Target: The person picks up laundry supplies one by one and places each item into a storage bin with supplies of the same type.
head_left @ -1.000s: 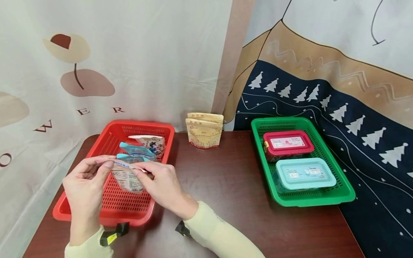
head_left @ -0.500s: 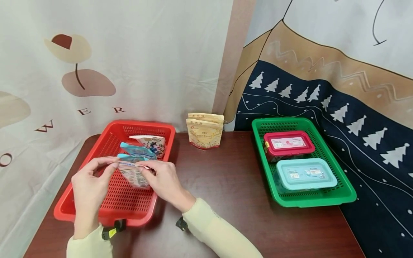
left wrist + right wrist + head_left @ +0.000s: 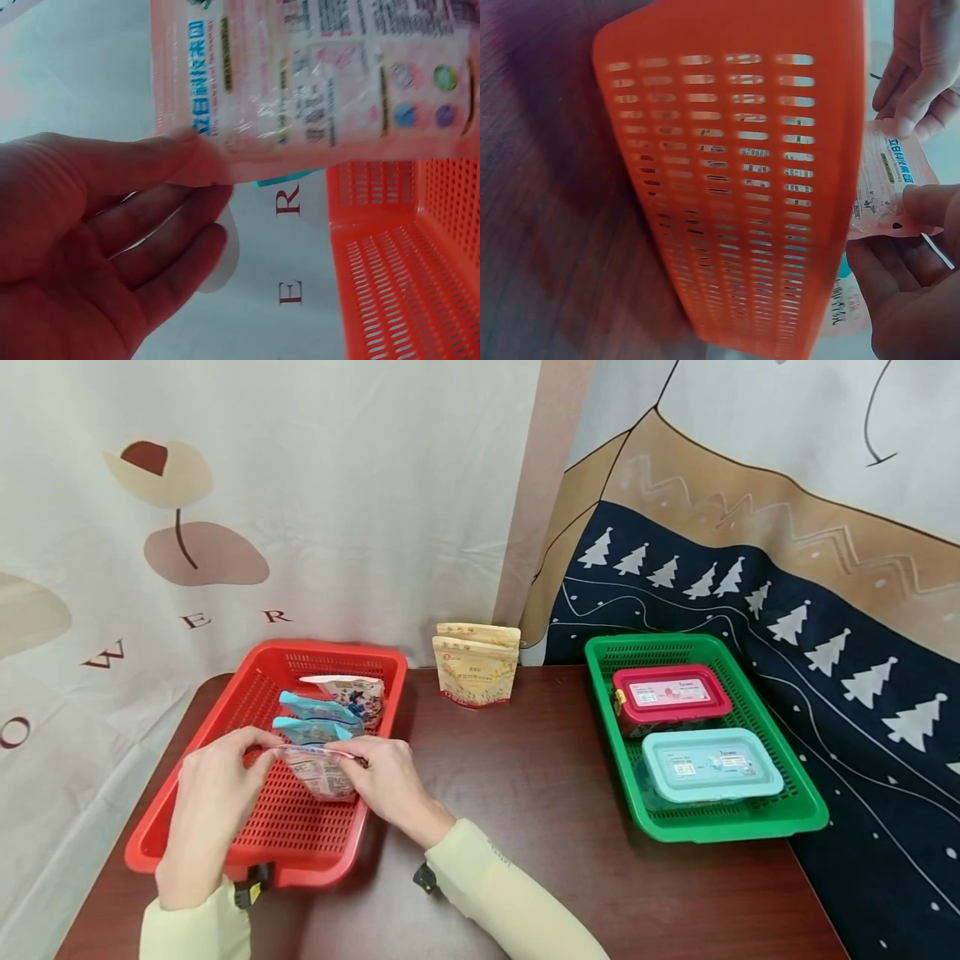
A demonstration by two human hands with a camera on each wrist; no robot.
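A pink printed packet (image 3: pixel 322 774) hangs upright inside the red basket (image 3: pixel 142 843), its top edge between both hands. The left hand (image 3: pixel 217 802) pinches one top corner with thumb and forefinger; in the left wrist view the other fingers of that hand (image 3: pixel 112 217) are loosely bent below the packet (image 3: pixel 300 90). At the opposite corner the right hand (image 3: pixel 393 781) pinches the packet, thumb on the near face, as the right wrist view shows for that hand (image 3: pixel 915 277). Just behind it stand two blue-topped packets (image 3: pixel 311 731) and a white-topped, colourful packet (image 3: pixel 360 697).
Two yellow pouches (image 3: pixel 476 668) stand on the brown table (image 3: pixel 525 793) right of the red basket. The green basket (image 3: pixel 806 810) at the right holds a red-lidded box (image 3: pixel 671 689) and a light-blue-lidded box (image 3: pixel 712 764). Printed curtains (image 3: pixel 375 510) hang behind.
The pink packet has moved down and slightly right into the red basket, both hands still pinching it. Its printed face has tilted, and the left wrist has shifted a little.
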